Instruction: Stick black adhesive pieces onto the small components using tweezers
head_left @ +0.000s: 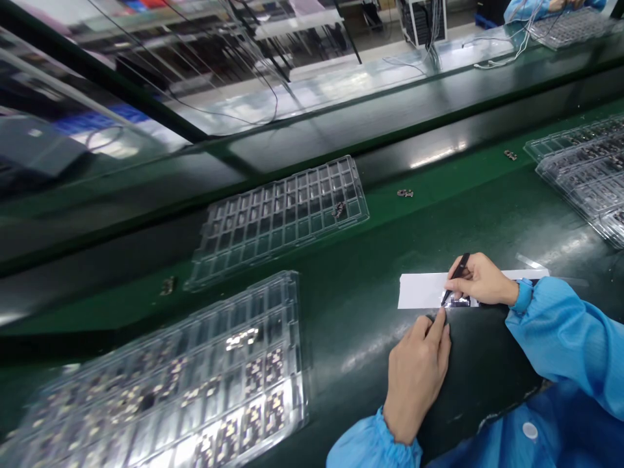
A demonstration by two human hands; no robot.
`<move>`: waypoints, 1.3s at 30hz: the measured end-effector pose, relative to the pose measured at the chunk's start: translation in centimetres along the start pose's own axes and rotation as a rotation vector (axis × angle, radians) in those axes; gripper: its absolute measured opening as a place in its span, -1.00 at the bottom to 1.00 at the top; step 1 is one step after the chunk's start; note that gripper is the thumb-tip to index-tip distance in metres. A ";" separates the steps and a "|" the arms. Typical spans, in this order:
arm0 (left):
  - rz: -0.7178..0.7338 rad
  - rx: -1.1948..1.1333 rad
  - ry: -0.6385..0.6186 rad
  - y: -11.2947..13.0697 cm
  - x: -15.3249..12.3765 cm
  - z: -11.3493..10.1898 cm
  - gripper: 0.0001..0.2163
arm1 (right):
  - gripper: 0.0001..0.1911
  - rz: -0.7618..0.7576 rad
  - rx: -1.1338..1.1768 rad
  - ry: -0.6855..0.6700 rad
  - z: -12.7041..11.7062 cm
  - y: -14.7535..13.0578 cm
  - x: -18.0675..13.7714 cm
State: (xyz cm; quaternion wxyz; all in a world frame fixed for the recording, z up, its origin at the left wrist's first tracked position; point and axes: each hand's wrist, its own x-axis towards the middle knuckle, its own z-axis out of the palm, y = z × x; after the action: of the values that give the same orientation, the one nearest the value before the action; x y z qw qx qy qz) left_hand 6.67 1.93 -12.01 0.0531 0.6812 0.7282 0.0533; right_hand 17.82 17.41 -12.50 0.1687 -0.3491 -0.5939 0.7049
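Observation:
My right hand (pixel 480 279) grips black tweezers (pixel 456 275), their tips down on a small dark patterned part (pixel 458 301) lying at the lower edge of a white paper strip (pixel 419 290). My left hand (pixel 416 374) rests on a black mat (pixel 480 377), fingers curled together, the fingertips touching the mat's edge just below the part. Both arms wear blue sleeves.
A clear tray (pixel 170 390) filled with small parts lies at the lower left. A mostly bare clear tray (pixel 277 218) sits behind it. Stacked trays (pixel 585 169) stand at the right. Loose small parts (pixel 404 193) lie on the green belt. Another person's blue sleeve (pixel 521 8) shows at top right.

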 end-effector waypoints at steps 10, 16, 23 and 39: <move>-0.010 0.017 -0.012 -0.1 0.1 -0.1 -0.69 | -0.82 0.007 0.005 0.009 0.1 -0.2 -0.1; -0.016 0.023 -0.014 0.1 0.2 -0.2 -0.69 | -0.86 -0.016 -0.022 0.000 0.2 -0.4 -0.2; -0.028 0.015 -0.017 0.0 0.1 -0.1 -0.70 | -0.86 0.002 -0.017 -0.021 0.1 -0.4 -0.1; 0.003 0.016 0.000 0.0 0.1 0.0 -0.70 | -0.69 0.014 0.003 -0.018 -0.2 -0.6 -0.4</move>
State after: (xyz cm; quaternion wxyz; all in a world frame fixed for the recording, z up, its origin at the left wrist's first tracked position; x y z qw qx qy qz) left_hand 6.65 2.01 -11.98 0.0479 0.6828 0.7275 0.0476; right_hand 18.14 17.38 -11.82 0.1588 -0.3465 -0.5917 0.7103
